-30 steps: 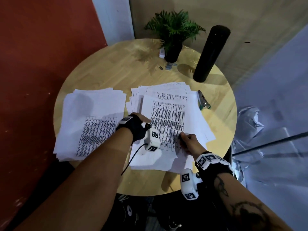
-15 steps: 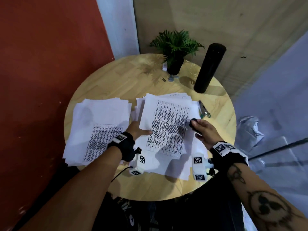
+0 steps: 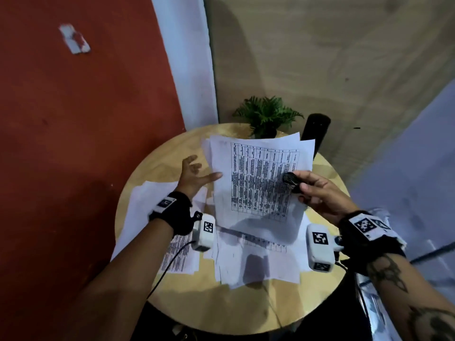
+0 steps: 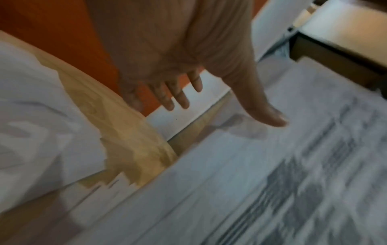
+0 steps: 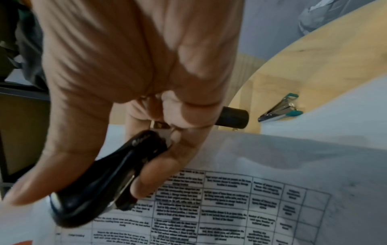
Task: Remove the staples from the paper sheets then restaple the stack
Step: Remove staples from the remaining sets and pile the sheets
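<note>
From the head view, the right hand (image 3: 320, 193) lifts a set of printed sheets (image 3: 258, 178) off the round worktop (image 3: 152, 168), pinching them together with a small black stapler (image 3: 291, 180) held in the same hand. The left hand (image 3: 194, 175) is spread open beside the sheets' left edge, thumb just reaching it. Two loose piles lie below: one pile (image 3: 258, 264) under the lifted sheets, another (image 3: 147, 207) to the left. I judge the work as mid-way, with more sets waiting.

In the left wrist view, which is blurred, the fingers (image 4: 178, 97) are straight and hold nothing.

In the right wrist view, the fingers curl round the stapler and the paper. A teal-handled staple remover (image 5: 280, 109) lies unused on the wood nearby. No staple is visible in the sheets, so restapling seems the step in hand.
</note>
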Demonstrator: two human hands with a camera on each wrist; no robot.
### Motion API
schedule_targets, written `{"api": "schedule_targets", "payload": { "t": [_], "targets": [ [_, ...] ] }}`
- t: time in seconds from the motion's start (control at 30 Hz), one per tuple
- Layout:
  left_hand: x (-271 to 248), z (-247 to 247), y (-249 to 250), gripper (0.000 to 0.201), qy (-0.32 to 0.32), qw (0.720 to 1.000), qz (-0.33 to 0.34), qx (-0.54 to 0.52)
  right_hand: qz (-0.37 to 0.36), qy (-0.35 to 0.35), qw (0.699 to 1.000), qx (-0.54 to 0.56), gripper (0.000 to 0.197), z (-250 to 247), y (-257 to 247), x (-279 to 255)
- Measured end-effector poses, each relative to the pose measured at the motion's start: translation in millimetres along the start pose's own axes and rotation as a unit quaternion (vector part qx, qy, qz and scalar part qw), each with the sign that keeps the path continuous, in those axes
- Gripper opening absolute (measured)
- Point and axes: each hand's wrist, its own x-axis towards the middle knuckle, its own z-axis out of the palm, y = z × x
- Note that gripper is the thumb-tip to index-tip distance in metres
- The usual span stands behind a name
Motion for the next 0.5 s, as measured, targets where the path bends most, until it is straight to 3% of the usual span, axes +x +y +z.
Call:
{"api": "schedule_targets", "payload": {
  "t": [0.1,0.17,0.37,0.43,0.5],
  "targets": [
    [2.2,-2.5,37.7,0.061,-0.119,0.992,-0.023,-0.031,0.001,-0.013,1.000,-0.005,0.061,2.2,-11.8,-4.2],
    [-2.0,-2.9,57.4,0.064,-0.154,0.987,-0.001,-0.035,-0.004,-0.013,1.000,0.001,0.062,3.4,-20.3,-8.5],
    [-29.4,-8.6,103.6,0.028,-0.150,0.979,0.132,-0.051,-0.044,-0.008,0.998,0.035,0.066,7.9,-41.8,-18.6],
    [-36.3,-14.0,121.8,0.029,-0.139,0.975,0.169,-0.044,-0.057,-0.012,0.998,0.035,0.065,14.3,-45.9,-21.1],
    [-41.9,-20.4,142.6,0.045,-0.100,0.968,0.231,-0.001,-0.070,-0.025,0.997,0.027,0.064,23.5,-51.5,-24.6]
  ]
}}
